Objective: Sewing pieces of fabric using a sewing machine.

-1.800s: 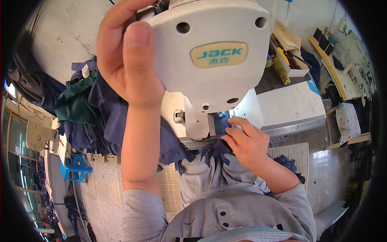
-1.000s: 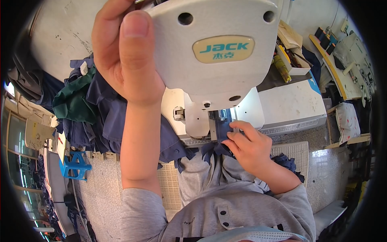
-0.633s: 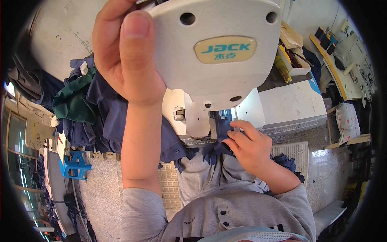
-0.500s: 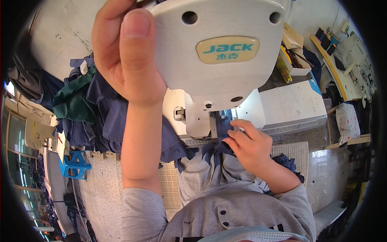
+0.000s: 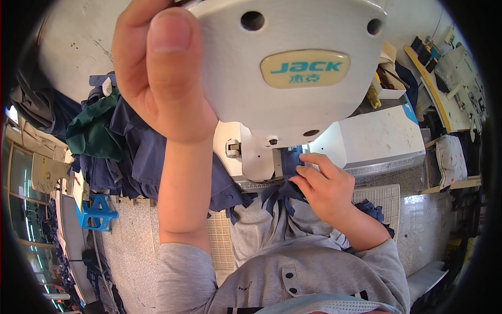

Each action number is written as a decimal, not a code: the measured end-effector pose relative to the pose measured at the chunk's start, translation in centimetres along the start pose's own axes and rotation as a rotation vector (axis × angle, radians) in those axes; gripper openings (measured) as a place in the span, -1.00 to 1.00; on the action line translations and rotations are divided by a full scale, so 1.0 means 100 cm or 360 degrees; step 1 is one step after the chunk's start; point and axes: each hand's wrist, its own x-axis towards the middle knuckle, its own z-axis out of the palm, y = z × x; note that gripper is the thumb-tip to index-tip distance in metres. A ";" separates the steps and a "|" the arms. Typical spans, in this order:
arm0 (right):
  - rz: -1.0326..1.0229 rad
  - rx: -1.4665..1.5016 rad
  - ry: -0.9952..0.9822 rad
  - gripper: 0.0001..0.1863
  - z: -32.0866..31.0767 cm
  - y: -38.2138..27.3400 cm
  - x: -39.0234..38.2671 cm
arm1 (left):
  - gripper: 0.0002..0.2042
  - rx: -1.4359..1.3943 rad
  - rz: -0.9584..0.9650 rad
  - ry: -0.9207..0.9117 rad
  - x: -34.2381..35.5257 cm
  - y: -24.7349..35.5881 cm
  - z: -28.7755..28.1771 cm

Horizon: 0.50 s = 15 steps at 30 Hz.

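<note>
A white sewing machine head [image 5: 298, 104] fills the upper middle of the view. Against its left side is my left hand [image 5: 162, 73], thumb up and fingers curled towards the top edge, where their tips and anything in them are cut off. My right hand [image 5: 327, 183] is low beside the needle area, its thumb and fingers pinched on a strip of navy fabric [image 5: 289, 166]. This strip lies on the machine bed under the head, which hides the needle. Dark navy cloth ends [image 5: 282, 196] hang over the front edge onto my lap.
Navy garments and a dark green cloth [image 5: 97, 128] are heaped left of the machine. The white bed [image 5: 387, 131] extends right, with an open box [image 5: 392, 86] of small items behind. A blue stool [image 5: 98, 212] stands on the floor at left; a shelf with thread cones [image 5: 424, 49] is at far right.
The machine head looks slightly larger and further right, covering more of the needle area. My left hand is also a little larger in view. My right hand stays at the fabric, almost unmoved.
</note>
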 end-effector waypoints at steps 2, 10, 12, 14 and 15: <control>0.0010 -0.0011 -0.0022 -0.73 0.000 -0.001 0.001 | -0.45 -0.0061 -0.0030 0.0047 0.000 -0.002 -0.002; 0.0068 0.0010 -0.0020 -0.74 -0.002 -0.005 0.004 | -0.45 0.0169 0.0239 -0.0193 0.002 -0.012 -0.016; 0.0132 0.0024 -0.0046 -0.74 -0.003 -0.007 0.005 | -0.45 0.0026 0.0159 -0.0124 -0.001 -0.008 -0.010; 0.0141 0.0022 -0.0060 -0.74 -0.003 -0.006 0.005 | -0.44 -0.0117 0.0077 -0.0053 -0.001 -0.005 -0.007; 0.0143 0.0021 -0.0061 -0.74 -0.003 -0.005 0.004 | -0.44 -0.0092 0.0077 -0.0158 0.003 -0.002 -0.008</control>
